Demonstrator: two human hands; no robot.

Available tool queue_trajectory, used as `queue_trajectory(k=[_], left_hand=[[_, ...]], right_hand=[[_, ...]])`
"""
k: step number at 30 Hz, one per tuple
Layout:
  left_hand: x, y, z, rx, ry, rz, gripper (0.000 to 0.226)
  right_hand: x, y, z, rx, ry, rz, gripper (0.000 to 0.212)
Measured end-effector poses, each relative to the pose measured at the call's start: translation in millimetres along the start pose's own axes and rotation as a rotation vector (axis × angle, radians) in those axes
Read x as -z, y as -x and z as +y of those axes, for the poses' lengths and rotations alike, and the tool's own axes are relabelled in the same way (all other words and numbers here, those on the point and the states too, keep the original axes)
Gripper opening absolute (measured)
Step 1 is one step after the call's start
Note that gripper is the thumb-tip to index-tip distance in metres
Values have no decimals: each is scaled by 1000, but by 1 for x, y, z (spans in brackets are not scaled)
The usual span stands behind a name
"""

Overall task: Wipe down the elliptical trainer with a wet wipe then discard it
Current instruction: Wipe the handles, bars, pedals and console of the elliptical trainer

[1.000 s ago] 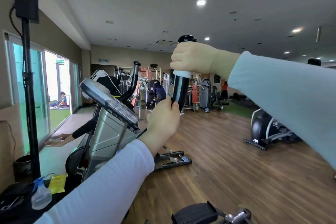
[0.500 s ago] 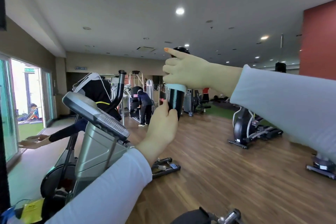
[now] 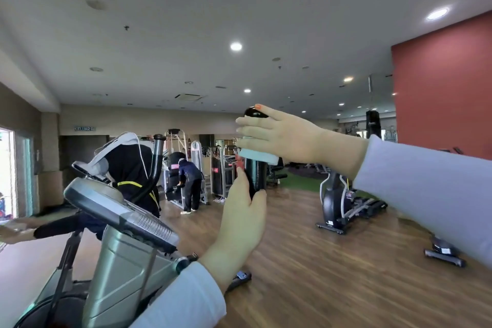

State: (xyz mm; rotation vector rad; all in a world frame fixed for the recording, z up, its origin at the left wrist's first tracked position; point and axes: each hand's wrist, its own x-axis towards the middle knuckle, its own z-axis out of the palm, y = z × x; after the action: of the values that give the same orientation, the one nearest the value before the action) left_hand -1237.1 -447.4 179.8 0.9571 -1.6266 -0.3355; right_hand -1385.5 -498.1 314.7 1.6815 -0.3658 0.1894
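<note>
fingers (image 3: 249,132) over wipe (image 3: 259,156) on handle (image 3: 256,176)

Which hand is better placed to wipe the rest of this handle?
Right. The right hand holds the wet wipe against the black handle near its top; the left hand only grips the handle lower down, without a wipe.

Wipe (image 3: 256,155) under right hand (image 3: 279,136), round handle (image 3: 257,176) top; left hand (image 3: 243,218) just below; console (image 3: 119,210) left of both.
</note>
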Motion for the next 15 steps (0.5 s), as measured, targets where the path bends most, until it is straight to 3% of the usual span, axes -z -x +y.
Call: queue_trajectory(k=[3,5,9,15], left_hand=[[-3,1,-2,-20,4,3,67],[-4,0,-4,-20,11,1,69],[-3,1,-7,-27,22,0,68],[-11,16,-1,-102,-1,105,67]], right_hand=[[-9,2,-7,-56,77,-39,65],[-12,8,-20,-136,25,-92,65],[-23,29,-50,-310,-97,-12,72],[-28,55,-66,-401,-198,-48,90]])
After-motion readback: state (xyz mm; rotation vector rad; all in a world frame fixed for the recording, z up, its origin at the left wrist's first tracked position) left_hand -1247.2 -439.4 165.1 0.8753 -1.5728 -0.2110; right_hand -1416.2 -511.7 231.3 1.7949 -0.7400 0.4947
